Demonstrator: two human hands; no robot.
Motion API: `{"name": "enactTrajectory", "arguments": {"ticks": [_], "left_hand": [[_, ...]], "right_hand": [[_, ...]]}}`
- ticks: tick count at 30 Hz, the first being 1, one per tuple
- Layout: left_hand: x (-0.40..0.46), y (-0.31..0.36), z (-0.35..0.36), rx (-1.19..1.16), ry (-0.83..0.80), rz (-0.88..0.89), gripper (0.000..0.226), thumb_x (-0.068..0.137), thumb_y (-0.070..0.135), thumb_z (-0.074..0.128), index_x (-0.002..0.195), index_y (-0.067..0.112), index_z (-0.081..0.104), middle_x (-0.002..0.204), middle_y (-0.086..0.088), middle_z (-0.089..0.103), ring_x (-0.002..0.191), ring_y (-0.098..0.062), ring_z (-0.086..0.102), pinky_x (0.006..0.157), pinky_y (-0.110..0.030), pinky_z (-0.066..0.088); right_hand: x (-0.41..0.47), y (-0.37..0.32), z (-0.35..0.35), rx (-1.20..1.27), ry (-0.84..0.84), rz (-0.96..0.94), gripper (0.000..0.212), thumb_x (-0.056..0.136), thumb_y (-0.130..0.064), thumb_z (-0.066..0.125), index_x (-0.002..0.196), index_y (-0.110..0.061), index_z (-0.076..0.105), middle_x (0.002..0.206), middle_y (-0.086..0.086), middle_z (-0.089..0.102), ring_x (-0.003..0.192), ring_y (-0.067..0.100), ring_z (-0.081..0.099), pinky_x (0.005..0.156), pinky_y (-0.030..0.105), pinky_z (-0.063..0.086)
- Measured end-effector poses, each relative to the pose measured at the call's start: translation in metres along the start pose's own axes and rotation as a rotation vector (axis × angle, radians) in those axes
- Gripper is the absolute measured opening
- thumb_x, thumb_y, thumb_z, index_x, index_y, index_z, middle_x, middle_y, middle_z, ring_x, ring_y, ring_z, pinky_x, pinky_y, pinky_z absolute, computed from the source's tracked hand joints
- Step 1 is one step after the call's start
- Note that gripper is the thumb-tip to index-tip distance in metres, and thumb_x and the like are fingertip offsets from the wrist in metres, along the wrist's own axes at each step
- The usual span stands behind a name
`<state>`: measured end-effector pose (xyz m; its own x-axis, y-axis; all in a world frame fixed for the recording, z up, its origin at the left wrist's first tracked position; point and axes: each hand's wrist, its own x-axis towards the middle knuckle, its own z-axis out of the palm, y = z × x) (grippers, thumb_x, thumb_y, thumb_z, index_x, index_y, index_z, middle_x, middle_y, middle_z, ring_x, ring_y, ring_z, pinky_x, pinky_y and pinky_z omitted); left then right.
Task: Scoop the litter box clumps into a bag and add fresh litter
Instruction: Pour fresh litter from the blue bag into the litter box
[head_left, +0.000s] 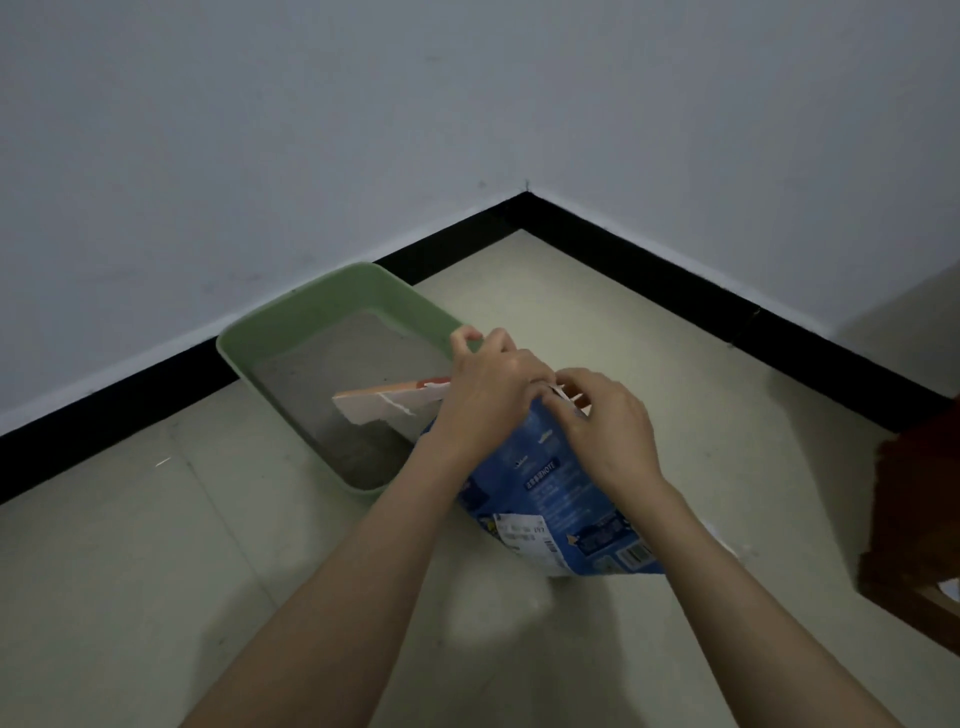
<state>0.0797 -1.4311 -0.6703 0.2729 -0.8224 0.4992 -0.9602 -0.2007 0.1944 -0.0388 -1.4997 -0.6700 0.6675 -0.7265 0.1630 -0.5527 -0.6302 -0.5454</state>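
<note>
Two bare forearms reach in from 6 o'clock over a pale tiled floor (156, 571) and meet at the top of a blue litter bag (561, 499), which stands tilted on the floor just right of centre. Its lower face carries a white sticker (524, 535) with small print too fine to read and a barcode (631, 557) toward 4 o'clock; a dark band in the middle of the bag shows pale characters ending in what looks like "NOTE", seen upside down. The rest of the print is blurred.

The right hand (605, 426) has its fingers curled over the bag's upper edge, pinching it on the 3 o'clock side. The left hand (493, 389) grips the same top edge from the 9 o'clock side, with thumb and forefinger raised. A torn white strip with an orange-red edge (389, 402) juts from under the left hand toward 9 o'clock, out over the tray.

Just beyond, toward 10 o'clock of the hands, sits the green litter box (291, 317), holding grey litter (337, 384); the bag's top edge hangs over its near right rim. The box lies beside a black baseboard (649, 260) beneath grey walls that meet in a corner at 12 o'clock. At 4 o'clock, dark wooden furniture (914, 519) stands at the frame edge.
</note>
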Motion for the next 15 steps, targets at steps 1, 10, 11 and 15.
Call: {"name": "enactTrajectory", "arguments": {"ticks": [1, 10, 11, 15], "left_hand": [[-0.002, -0.007, -0.005, 0.043, -0.066, -0.026, 0.013, 0.083, 0.023, 0.063, 0.092, 0.029, 0.071, 0.094, 0.01, 0.07, 0.092, -0.019, 0.054, 0.087, -0.037, 0.015], [-0.052, -0.125, -0.047, 0.179, -0.208, -0.555, 0.012, 0.087, 0.028, 0.057, 0.088, 0.029, 0.069, 0.091, 0.002, 0.067, 0.099, -0.019, 0.048, 0.085, -0.036, 0.017], [-0.054, -0.131, -0.05, 0.176, -0.183, -0.581, 0.012, 0.087, 0.028, 0.058, 0.089, 0.027, 0.071, 0.091, -0.001, 0.068, 0.1, -0.022, 0.048, 0.087, -0.036, 0.019], [-0.042, -0.126, -0.054, 0.09, -0.023, -0.559, 0.017, 0.089, 0.026, 0.057, 0.097, 0.025, 0.072, 0.099, 0.002, 0.069, 0.098, -0.019, 0.047, 0.085, -0.033, 0.017]], "right_hand": [[0.002, -0.005, 0.003, -0.017, 0.0, -0.01, 0.027, 0.092, -0.037, 0.053, 0.112, -0.023, 0.062, 0.108, 0.0, 0.066, 0.098, 0.022, 0.058, 0.087, 0.042, 0.046], [0.014, -0.04, 0.027, -0.203, 0.023, -0.126, 0.026, 0.093, -0.029, 0.052, 0.114, -0.02, 0.063, 0.112, 0.003, 0.063, 0.106, 0.026, 0.051, 0.083, 0.036, 0.033], [0.015, -0.048, 0.032, -0.221, 0.017, -0.157, 0.028, 0.093, -0.031, 0.052, 0.117, -0.022, 0.062, 0.114, 0.002, 0.062, 0.109, 0.025, 0.05, 0.085, 0.036, 0.031], [0.021, -0.078, 0.049, -0.258, 0.018, -0.2, 0.031, 0.093, -0.038, 0.048, 0.12, -0.027, 0.059, 0.111, -0.001, 0.061, 0.107, 0.022, 0.049, 0.087, 0.037, 0.029]]}}
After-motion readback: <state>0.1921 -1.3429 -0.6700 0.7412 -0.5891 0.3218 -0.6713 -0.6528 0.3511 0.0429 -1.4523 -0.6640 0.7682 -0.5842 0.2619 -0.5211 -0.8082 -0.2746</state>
